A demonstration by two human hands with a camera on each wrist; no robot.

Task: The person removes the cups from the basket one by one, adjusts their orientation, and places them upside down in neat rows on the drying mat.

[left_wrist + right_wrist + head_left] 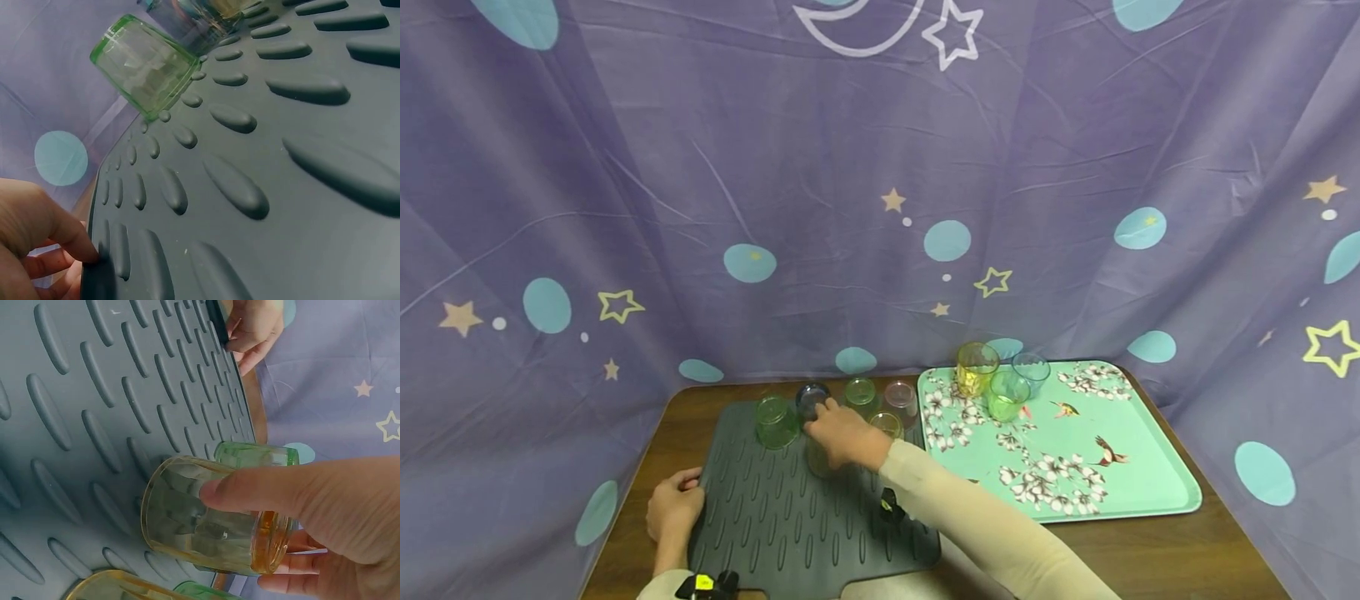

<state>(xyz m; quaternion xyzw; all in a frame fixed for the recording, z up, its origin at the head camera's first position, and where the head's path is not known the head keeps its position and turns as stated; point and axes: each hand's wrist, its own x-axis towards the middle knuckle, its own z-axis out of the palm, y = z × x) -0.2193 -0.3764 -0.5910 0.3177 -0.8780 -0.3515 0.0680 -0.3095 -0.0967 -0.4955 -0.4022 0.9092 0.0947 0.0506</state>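
Observation:
My right hand grips an amber glass that stands upside down at the dark grey ribbed drying mat, thumb along its side. Whether its rim touches the mat I cannot tell. Around it on the mat are upturned glasses: a green glass to the left, a blue glass behind, another green glass, a pink glass and a yellow glass to the right. My left hand pinches the mat's left edge, some fingers beyond it in the left wrist view.
Right of the mat lies a mint floral tray. A yellow glass, a light green glass and a light blue glass stand at its back left. Behind the wooden table hangs a purple patterned curtain.

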